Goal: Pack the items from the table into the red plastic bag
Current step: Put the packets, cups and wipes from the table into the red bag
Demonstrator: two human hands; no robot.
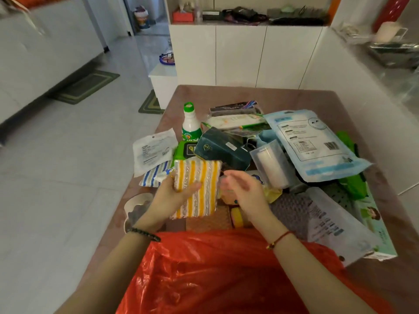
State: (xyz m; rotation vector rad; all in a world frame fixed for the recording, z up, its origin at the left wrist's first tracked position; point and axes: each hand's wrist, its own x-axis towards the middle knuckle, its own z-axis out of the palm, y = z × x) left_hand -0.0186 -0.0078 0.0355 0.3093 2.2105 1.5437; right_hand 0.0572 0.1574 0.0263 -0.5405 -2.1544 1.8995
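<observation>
Left hand [174, 193] gripping striped pack [196, 189] by its left edge, thumb across front, above table [294, 98] clutter; right hand [243, 192] slack-fingered just beside pack's right edge, contact unclear; red bag [226, 273] below both wrists.

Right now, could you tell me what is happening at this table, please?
A person is packing a cluttered table. The left hand holds a pack of yellow-and-white striped cloths above the pile. The right hand hovers open beside it, holding nothing. The red plastic bag lies at the near edge under the forearms. The green-capped bottle and other packets remain unpacked.
</observation>
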